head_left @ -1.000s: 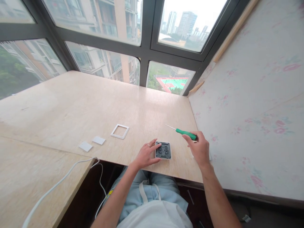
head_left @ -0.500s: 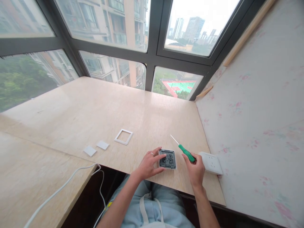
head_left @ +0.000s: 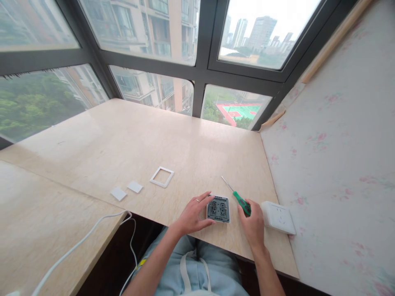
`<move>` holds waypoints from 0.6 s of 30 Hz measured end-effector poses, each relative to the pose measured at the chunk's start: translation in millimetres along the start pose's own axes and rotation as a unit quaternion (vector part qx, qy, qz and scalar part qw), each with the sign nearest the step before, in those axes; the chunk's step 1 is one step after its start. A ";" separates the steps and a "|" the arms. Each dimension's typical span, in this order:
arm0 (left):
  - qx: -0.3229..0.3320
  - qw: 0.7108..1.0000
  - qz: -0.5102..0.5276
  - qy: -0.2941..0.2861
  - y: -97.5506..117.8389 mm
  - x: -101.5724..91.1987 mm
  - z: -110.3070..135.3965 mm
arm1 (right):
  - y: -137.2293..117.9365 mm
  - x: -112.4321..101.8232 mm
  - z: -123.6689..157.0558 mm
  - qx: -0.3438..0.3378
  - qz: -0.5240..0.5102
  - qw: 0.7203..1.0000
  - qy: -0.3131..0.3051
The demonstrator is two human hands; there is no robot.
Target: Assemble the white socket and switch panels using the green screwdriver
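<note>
A wall switch (head_left: 218,209) with its dark grey inner module bare and a white rim lies face up near the table's front edge. My left hand (head_left: 194,214) grips its left side, fingers at the top left corner and thumb at the bottom left. To the right, my right hand (head_left: 252,224) is closed on the green handle of a screwdriver (head_left: 241,202), its metal shaft pointing away up and to the left. The tip is apart from the switch. Left of it lie a white square frame (head_left: 162,176) and two white switch covers (head_left: 135,187).
A white socket box (head_left: 279,218) stands against the flowered wall at the right. A white cable (head_left: 83,236) runs over the lower left table part and hangs into a dark gap. Windows (head_left: 151,88) border the tabletop (head_left: 191,144) at the back.
My left fingers have drawn back from the middle of the module to its top left corner. The screwdriver and my right hand have lowered slightly. The view has shifted a little.
</note>
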State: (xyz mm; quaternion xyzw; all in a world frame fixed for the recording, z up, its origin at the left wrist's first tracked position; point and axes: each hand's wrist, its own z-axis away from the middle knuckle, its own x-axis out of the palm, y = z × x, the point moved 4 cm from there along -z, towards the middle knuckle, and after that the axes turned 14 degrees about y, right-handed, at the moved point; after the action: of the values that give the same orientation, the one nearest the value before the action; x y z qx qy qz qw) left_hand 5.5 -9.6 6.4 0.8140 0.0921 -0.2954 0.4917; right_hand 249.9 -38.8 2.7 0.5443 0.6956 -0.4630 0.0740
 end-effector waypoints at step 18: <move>-0.084 0.953 -0.039 0.290 -41.1 -75.5 12.6 | 0.3 -3.0 -5.9 -0.113 -0.021 0.992 0.051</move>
State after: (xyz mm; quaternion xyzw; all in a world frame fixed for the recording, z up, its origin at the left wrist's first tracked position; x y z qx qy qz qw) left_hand -78.5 10.8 14.6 0.8162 0.2869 -0.0574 0.4982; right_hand 253.7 -36.6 7.6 0.5409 0.7575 -0.3543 0.0898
